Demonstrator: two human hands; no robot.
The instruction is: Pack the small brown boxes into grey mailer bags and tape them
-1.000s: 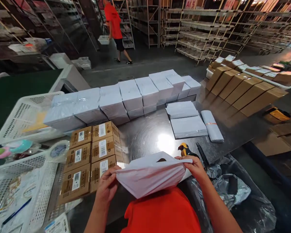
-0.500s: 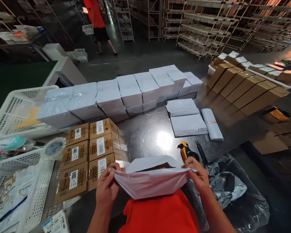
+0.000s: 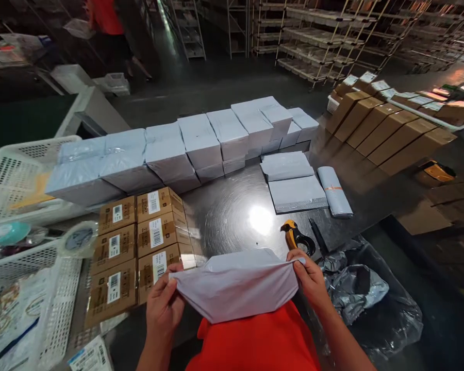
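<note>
Two hands (image 3: 164, 301) hold one bag (image 3: 237, 288) (six barcoded cartons (image 3: 127, 252) nearby).

At six o'clock the near side of the white bag (image 3: 235, 291) hides its inside. A person (image 3: 107, 19) between ten and eleven o'clock is blurred, head cut off by the top edge; at eight a white basket (image 3: 63, 309) runs past the left edge. Print on the labels (image 3: 114, 246) of the brown boxes (image 3: 130, 247), between eight and nine, is too small to read.
</note>
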